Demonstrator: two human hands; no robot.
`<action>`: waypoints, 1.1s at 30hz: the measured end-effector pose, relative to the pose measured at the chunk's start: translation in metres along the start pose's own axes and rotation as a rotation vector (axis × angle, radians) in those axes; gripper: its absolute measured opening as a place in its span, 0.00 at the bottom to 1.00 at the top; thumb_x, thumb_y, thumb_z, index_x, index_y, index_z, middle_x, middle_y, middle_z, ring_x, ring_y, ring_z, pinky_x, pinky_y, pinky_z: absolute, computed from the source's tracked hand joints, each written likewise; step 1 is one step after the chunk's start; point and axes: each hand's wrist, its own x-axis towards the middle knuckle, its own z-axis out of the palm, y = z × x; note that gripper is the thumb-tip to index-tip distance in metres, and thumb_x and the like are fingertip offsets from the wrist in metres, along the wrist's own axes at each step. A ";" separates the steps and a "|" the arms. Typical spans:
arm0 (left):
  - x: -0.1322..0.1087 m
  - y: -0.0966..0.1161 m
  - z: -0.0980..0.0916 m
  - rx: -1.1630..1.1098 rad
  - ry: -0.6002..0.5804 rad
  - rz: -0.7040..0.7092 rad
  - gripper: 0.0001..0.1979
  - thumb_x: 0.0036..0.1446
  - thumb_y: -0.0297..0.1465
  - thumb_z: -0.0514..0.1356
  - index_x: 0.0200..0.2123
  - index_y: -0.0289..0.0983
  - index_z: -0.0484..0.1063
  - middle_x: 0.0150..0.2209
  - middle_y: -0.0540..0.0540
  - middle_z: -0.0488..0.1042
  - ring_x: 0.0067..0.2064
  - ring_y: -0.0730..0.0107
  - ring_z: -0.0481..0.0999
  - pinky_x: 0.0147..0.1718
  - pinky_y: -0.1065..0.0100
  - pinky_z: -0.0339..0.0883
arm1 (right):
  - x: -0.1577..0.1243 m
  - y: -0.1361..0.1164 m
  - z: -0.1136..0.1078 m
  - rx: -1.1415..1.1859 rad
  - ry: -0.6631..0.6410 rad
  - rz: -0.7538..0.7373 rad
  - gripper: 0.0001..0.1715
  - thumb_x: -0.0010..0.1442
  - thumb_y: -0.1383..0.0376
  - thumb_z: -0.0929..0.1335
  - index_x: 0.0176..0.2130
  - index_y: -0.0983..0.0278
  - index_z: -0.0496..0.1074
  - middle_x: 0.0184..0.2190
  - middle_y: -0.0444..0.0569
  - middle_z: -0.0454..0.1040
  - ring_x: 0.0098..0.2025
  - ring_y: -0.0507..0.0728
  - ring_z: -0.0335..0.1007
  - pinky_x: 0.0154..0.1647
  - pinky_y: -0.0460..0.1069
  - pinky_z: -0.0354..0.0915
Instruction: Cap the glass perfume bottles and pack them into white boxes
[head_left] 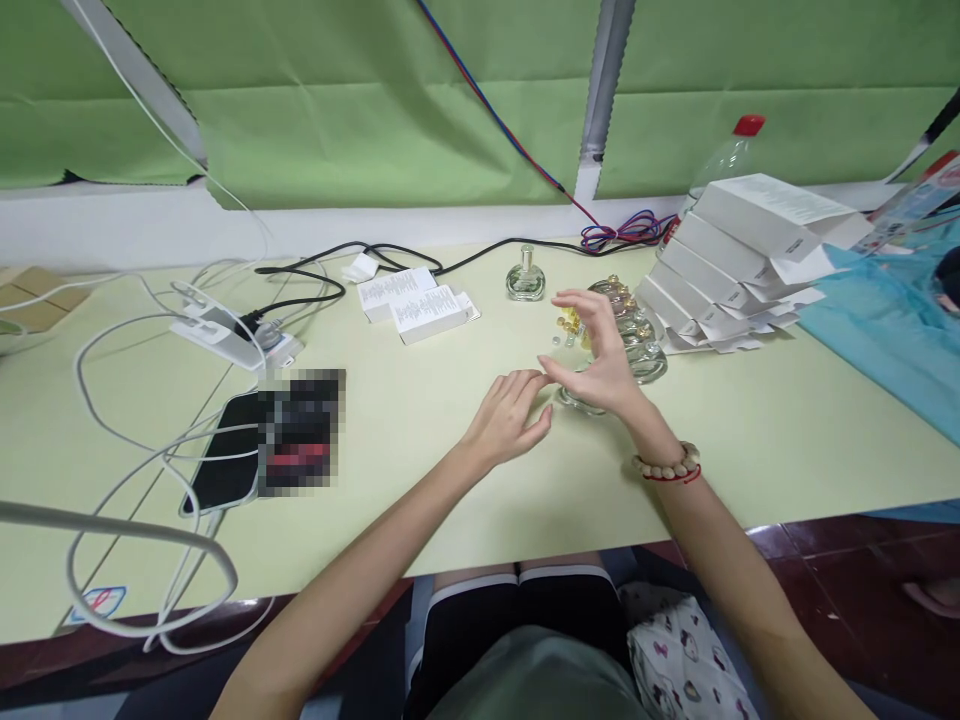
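Glass perfume bottles beside the white boxes are looking fragile and slick; grip the bodies. Right hand is curling loosely, probably empty; left hand is lying open.

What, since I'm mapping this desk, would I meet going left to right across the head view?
Power strip → flat white cartons → left hand → right hand → stacked white boxes → blue cloth.
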 end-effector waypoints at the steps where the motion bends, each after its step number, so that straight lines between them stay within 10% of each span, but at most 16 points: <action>1: 0.000 0.000 0.000 -0.011 0.004 -0.012 0.16 0.58 0.33 0.50 0.49 0.35 0.61 0.44 0.40 0.70 0.45 0.61 0.68 0.40 0.63 0.60 | -0.001 -0.003 0.006 0.111 -0.012 0.028 0.30 0.49 0.57 0.70 0.51 0.57 0.61 0.52 0.52 0.62 0.57 0.60 0.57 0.58 0.57 0.57; 7: 0.000 0.001 -0.003 -0.061 0.004 0.002 0.14 0.56 0.37 0.52 0.42 0.36 0.65 0.43 0.43 0.70 0.43 0.63 0.68 0.40 0.63 0.59 | -0.004 0.000 0.018 0.603 0.000 0.339 0.22 0.54 0.51 0.65 0.46 0.58 0.65 0.40 0.48 0.71 0.42 0.55 0.70 0.45 0.54 0.67; 15: 0.000 -0.003 -0.007 -0.007 0.058 -0.005 0.12 0.54 0.41 0.53 0.32 0.37 0.65 0.38 0.44 0.70 0.38 0.66 0.67 0.36 0.64 0.58 | -0.010 0.019 0.009 -0.328 0.002 0.451 0.10 0.51 0.67 0.65 0.34 0.60 0.75 0.40 0.45 0.75 0.24 0.51 0.65 0.32 0.50 0.62; 23: 0.001 -0.002 -0.011 -0.060 0.110 0.033 0.10 0.53 0.33 0.54 0.39 0.36 0.66 0.39 0.43 0.71 0.41 0.66 0.68 0.38 0.65 0.60 | -0.016 0.028 0.009 -0.643 -0.180 0.396 0.17 0.52 0.73 0.61 0.35 0.58 0.75 0.40 0.44 0.75 0.34 0.55 0.70 0.30 0.48 0.56; 33: 0.002 0.000 -0.009 -0.109 0.022 0.016 0.14 0.52 0.39 0.55 0.38 0.37 0.62 0.38 0.43 0.71 0.39 0.65 0.69 0.38 0.64 0.62 | -0.018 0.039 0.018 -0.733 -0.274 0.158 0.19 0.54 0.70 0.63 0.47 0.64 0.71 0.50 0.56 0.70 0.51 0.63 0.62 0.51 0.59 0.51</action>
